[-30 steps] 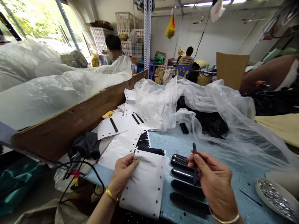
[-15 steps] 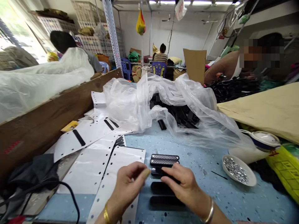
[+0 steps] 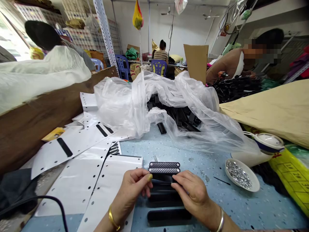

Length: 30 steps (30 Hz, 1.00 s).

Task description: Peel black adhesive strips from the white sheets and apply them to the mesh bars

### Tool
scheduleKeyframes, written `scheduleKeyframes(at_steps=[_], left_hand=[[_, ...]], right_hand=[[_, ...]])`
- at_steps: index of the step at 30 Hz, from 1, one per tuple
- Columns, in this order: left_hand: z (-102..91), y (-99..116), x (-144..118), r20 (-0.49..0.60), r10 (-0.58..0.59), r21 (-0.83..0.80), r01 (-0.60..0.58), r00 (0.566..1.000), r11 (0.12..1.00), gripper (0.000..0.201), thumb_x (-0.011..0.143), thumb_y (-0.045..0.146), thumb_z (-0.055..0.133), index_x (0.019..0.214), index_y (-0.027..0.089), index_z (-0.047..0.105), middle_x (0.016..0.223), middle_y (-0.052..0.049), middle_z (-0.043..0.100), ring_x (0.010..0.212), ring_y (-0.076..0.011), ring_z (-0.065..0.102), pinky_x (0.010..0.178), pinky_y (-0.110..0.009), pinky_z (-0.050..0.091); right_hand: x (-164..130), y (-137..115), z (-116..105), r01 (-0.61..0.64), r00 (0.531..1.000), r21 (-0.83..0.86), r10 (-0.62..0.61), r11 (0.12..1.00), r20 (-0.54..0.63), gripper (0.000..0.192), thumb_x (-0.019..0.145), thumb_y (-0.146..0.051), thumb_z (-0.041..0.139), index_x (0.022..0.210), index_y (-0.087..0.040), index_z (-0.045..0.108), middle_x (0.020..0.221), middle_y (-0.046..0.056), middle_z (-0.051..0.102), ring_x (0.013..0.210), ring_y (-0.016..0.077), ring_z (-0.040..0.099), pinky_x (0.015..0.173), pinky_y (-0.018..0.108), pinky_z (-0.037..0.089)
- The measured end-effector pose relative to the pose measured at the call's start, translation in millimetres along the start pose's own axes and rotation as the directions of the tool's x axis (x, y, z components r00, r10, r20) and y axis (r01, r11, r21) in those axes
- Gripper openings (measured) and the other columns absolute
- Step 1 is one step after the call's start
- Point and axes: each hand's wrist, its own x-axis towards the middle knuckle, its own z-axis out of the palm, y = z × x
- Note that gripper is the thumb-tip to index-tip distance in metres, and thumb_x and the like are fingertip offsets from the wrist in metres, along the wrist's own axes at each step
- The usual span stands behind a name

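My left hand (image 3: 136, 185) is closed, thumb and fingertips pinching the left end of a dark, thin strip (image 3: 161, 178). At its right end, the fingertips of my right hand (image 3: 194, 190) are closed on the same strip. It spans between both hands just below two black-and-silver patterned bars (image 3: 164, 164), which lie side by side with a small round fitting at each end. Nearer to me, smooth black rounded bars lie in a row, among them a middle bar (image 3: 165, 199) and a nearest bar (image 3: 169, 217). My fingers partly cover the strip and the upper bars.
White sheets (image 3: 70, 187) with black dots and strips spread at left. Clear plastic (image 3: 120, 103) covers black parts (image 3: 181, 116) ahead. On the right stand a dish (image 3: 254, 187) of small metal pieces and a yellow bag (image 3: 289, 180). Several people sit beyond.
My left hand has moved to the strip and now pinches its left end; before, it was apart from it. My right hand stays at the right end. The view has shifted slightly.
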Motion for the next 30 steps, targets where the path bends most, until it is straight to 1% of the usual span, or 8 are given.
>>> scheduleKeyframes(at_steps=[3,5,8,12,17,21,26,30], left_hand=[[0.7,-5,2,-0.042,0.222,0.346,-0.195,0.974,0.918,0.022,0.081,0.035,0.065,0.073,0.016,0.073,0.061,-0.003,0.069,0.051,-0.0137,0.060,0.048,-0.021,0.046],[-1.1,-8,3,-0.061,0.393,0.497,-0.313,0.918,0.809,0.020,0.080,0.033,0.065,0.088,0.017,0.074,0.065,-0.002,0.070,0.053,-0.0141,0.061,0.052,-0.022,0.048],[-6.3,-10,5,-0.091,0.522,0.668,-0.337,0.848,0.663,0.020,0.081,0.034,0.063,0.083,0.016,0.071,0.056,0.000,0.062,0.045,-0.0117,0.052,0.046,-0.022,0.043],[-9.4,-12,8,0.084,0.436,0.754,-0.343,0.896,0.560,0.020,0.084,0.030,0.056,0.071,0.018,0.065,0.057,0.000,0.062,0.050,-0.0136,0.056,0.049,-0.024,0.043],[-7.0,-18,8,0.184,0.323,0.755,-0.344,0.928,0.559,0.020,0.084,0.026,0.051,0.070,0.019,0.062,0.058,0.000,0.061,0.052,-0.0143,0.056,0.051,-0.025,0.043],[-9.9,-19,8,0.159,0.284,0.727,-0.307,0.946,0.614,0.021,0.085,0.029,0.051,0.069,0.019,0.061,0.056,0.001,0.060,0.051,-0.0142,0.055,0.049,-0.024,0.043],[-15.5,-25,20,-0.054,0.408,0.716,-0.250,0.911,0.652,0.021,0.079,0.028,0.058,0.095,0.016,0.065,0.068,-0.002,0.068,0.056,-0.0158,0.061,0.054,-0.027,0.050],[-12.8,-28,28,-0.003,0.415,0.741,-0.276,0.910,0.612,0.022,0.078,0.025,0.057,0.094,0.016,0.067,0.067,-0.002,0.068,0.056,-0.0164,0.061,0.057,-0.029,0.050]], right_hand=[[1,7,-5,-0.063,0.998,0.013,0.063,0.998,-0.008,0.016,0.085,-0.008,0.058,0.097,-0.014,0.066,0.077,0.007,0.064,0.069,0.0188,0.059,0.061,0.031,0.049],[0,13,-11,-0.133,0.991,0.049,0.133,0.990,-0.002,0.012,0.085,-0.010,0.059,0.093,-0.015,0.066,0.075,0.006,0.063,0.067,0.0179,0.059,0.060,0.030,0.048],[-4,23,-21,-0.263,0.965,0.124,0.263,0.957,0.009,0.008,0.085,-0.014,0.060,0.088,-0.017,0.067,0.073,0.004,0.063,0.065,0.0165,0.060,0.060,0.029,0.047],[-14,34,-22,-0.354,0.935,0.183,0.343,0.917,0.088,0.009,0.081,-0.014,0.063,0.085,-0.018,0.070,0.073,0.004,0.066,0.068,0.0170,0.062,0.063,0.029,0.049],[-24,33,-9,-0.366,0.929,0.197,0.344,0.910,0.139,0.008,0.077,-0.013,0.064,0.080,-0.016,0.071,0.075,0.006,0.068,0.069,0.0181,0.064,0.063,0.029,0.050],[-23,32,-12,-0.370,0.923,0.183,0.339,0.911,0.183,0.009,0.078,-0.014,0.063,0.080,-0.017,0.071,0.071,0.004,0.067,0.065,0.0174,0.063,0.059,0.028,0.049],[-13,49,-15,-0.344,0.938,0.172,0.329,0.923,0.113,0.013,0.079,-0.015,0.063,0.088,-0.018,0.072,0.085,0.008,0.070,0.079,0.0206,0.067,0.071,0.032,0.054],[-8,60,-8,-0.329,0.941,0.141,0.313,0.934,0.127,0.010,0.080,-0.018,0.064,0.086,-0.018,0.071,0.081,0.008,0.070,0.076,0.0207,0.067,0.070,0.033,0.055]])
